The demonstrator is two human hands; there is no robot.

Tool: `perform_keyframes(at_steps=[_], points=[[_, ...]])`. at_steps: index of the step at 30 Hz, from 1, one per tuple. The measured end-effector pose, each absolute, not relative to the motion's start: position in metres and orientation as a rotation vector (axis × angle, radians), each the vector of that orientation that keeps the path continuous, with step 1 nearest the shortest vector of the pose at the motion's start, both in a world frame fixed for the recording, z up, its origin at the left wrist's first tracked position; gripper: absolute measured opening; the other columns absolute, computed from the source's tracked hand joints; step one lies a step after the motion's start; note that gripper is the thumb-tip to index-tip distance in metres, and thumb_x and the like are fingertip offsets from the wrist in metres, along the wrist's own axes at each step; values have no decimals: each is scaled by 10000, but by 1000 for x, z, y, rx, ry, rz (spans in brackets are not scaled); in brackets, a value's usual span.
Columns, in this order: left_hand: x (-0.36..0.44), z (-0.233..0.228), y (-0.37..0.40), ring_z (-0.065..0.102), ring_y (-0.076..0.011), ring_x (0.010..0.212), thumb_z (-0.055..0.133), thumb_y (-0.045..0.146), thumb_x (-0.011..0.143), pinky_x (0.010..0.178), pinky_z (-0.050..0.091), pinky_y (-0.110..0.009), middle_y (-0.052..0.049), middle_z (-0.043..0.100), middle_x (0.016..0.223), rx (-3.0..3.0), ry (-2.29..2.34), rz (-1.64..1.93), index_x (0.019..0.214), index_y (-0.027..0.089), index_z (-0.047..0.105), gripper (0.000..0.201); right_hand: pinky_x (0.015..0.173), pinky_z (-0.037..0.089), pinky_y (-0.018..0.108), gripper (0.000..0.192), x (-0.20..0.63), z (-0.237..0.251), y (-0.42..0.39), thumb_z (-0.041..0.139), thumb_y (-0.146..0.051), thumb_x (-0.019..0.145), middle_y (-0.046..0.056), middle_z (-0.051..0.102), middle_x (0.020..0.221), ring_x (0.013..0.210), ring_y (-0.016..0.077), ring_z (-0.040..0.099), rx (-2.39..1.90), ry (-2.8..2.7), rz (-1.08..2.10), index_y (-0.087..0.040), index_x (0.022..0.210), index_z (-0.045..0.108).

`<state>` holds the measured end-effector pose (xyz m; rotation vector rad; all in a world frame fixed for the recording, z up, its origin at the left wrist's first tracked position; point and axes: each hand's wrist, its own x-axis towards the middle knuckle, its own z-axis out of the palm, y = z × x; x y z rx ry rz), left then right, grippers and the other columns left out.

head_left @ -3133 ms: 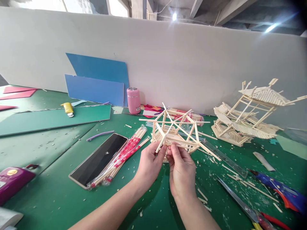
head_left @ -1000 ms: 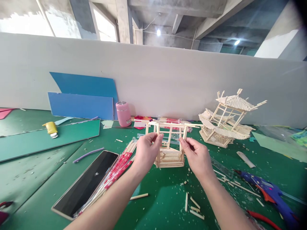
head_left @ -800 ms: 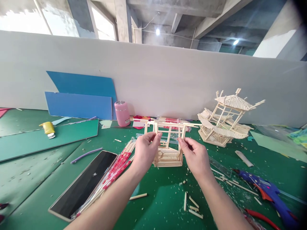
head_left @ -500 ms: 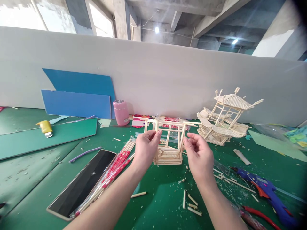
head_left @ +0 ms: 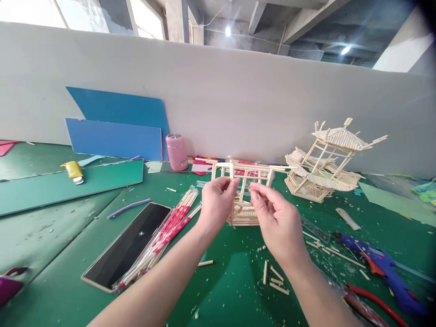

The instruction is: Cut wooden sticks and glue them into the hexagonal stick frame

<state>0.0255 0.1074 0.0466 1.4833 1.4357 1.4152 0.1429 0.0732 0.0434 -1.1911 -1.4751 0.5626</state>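
Note:
In the head view, a small open frame of pale wooden sticks stands upright in front of me, with long sticks jutting out at its top left and right. My left hand pinches its front left post between thumb and fingers. Before the frame's right part is my right hand, thumb and index finger brought together. Whatever the right fingertips hold, if anything, is too small to make out. Both hands hide part of the frame's lower walls. Short cut sticks lie on the green table below the right hand.
Farther right stands a finished-looking stick pavilion. A blue glue gun and red-handled pliers lie at right. To the left are a phone, bagged sticks, a pink flask and a yellow tube.
My right hand has moved left from beside the frame's right post to in front of the frame. The left hand keeps its pinch. The whole view has shifted slightly.

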Motion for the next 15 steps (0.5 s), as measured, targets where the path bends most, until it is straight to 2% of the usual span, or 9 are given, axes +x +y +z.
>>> perform_keyframes(at_steps=[2,4,6,8,15], points=[[25,46,107,332,-81,435,541,373,752,416,261,-199,56,390,448,1493,1427,1410,504,152,517,333,497,433,268,273,143,46,73,555,-374,779,4,597,684,564,128,527,-1193,-1320,845,-208,979,639],[25,45,107,332,-83,437,537,362,756,421,261,-201,57,391,446,1505,1420,1405,503,152,518,329,365,285,202,305,142,51,74,607,-395,730,-64,453,522,409,67,344,-1142,-1114,1128,-191,953,644],[25,44,107,337,-88,447,526,353,764,431,266,-205,55,400,455,1521,1417,1402,516,152,532,319,341,179,176,298,139,55,75,668,-363,675,-105,329,470,386,39,213,-1061,-920,1325,-168,899,647],[26,42,105,337,-91,453,512,350,776,438,262,-209,56,397,459,1536,1418,1399,528,152,542,318,343,144,167,268,136,58,77,705,-327,636,-122,262,462,392,31,168,-994,-806,1421,-158,835,645],[26,41,99,328,-92,450,511,373,785,427,242,-208,57,383,461,1567,1430,1390,514,158,515,346,343,122,146,218,124,54,86,706,-323,629,-135,247,456,384,15,124,-916,-699,1468,-158,726,604]])
